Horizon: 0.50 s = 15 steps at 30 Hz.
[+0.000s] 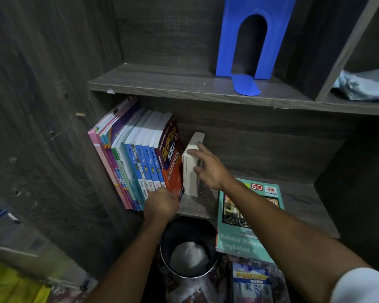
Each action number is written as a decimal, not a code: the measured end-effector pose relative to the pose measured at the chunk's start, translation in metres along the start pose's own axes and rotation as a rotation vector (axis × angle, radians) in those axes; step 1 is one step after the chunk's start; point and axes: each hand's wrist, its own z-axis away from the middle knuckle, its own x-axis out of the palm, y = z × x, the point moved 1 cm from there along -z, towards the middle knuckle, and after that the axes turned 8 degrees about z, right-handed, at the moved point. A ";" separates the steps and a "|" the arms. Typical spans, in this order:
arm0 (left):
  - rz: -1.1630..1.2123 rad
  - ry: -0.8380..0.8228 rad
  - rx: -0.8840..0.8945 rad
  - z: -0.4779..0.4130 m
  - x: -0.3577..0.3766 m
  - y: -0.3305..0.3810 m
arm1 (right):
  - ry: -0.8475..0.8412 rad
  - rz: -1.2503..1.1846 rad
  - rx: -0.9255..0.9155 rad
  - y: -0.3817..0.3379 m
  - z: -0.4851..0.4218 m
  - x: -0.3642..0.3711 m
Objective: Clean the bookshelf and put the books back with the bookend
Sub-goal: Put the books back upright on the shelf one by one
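Books point(138, 162) mid-reshelving on the lower shelf; bookend point(249, 40) not yet placed.
Right hand point(208, 169) lays spread, straight fingers on the upright white book point(189, 171); left hand point(161, 203) curls at the foot of the orange book point(173, 158), grip hidden. Likely next: close the gap, then fetch the bookend above the fingers.

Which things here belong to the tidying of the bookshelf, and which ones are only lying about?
For the job: leaning books; white book touched by right hand; teal book lying flat; blue bookend; blue cloth.
Lying about: bin; yellow thing.
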 end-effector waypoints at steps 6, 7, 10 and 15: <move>-0.002 -0.141 0.080 0.018 0.016 -0.003 | 0.030 -0.030 0.014 0.003 0.010 -0.007; 0.013 -0.167 0.099 0.020 0.019 -0.002 | 0.029 -0.033 0.010 0.004 0.013 -0.009; 0.078 -0.253 0.145 0.028 0.037 0.001 | 0.028 -0.011 0.046 0.012 0.027 -0.017; 0.216 -0.436 0.121 0.053 0.082 0.006 | 0.077 -0.036 0.191 0.055 0.074 -0.022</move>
